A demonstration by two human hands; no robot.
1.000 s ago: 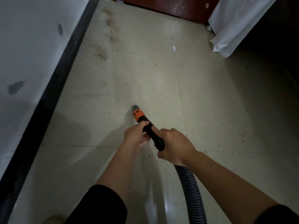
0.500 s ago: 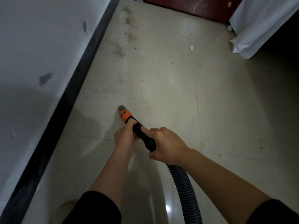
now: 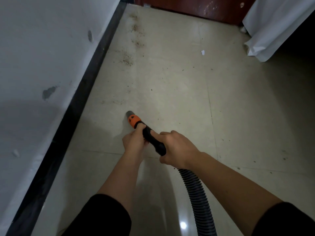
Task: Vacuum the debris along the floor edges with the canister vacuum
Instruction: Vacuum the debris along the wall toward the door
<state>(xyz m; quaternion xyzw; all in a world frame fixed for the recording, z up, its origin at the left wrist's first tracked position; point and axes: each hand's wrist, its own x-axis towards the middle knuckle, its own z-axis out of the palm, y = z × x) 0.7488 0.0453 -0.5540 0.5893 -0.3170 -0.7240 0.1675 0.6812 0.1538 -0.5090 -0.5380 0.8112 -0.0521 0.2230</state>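
Both hands hold the vacuum's black hose handle (image 3: 153,142). My left hand (image 3: 134,142) grips it just behind the orange collar (image 3: 133,120). My right hand (image 3: 177,149) grips the rear of the handle, where the ribbed black hose (image 3: 196,189) leaves toward the bottom of the view. The grey nozzle tip (image 3: 129,113) sits low over the beige tiled floor (image 3: 179,92). Brown debris (image 3: 127,59) lies in patches ahead, near the black baseboard (image 3: 81,94). Fine specks (image 3: 112,102) lie just beyond the nozzle. The canister is out of view.
A white wall (image 3: 42,57) with scuffs runs along the left above the baseboard. A dark red door (image 3: 196,7) closes the far end. White fabric (image 3: 272,29) hangs to the floor at the upper right. A small white scrap (image 3: 202,52) lies on the tiles.
The view has shifted so the wall and baseboard fill more of the left side. The nozzle and both hands sit closer to the baseboard than a second ago. Both grips are unchanged.
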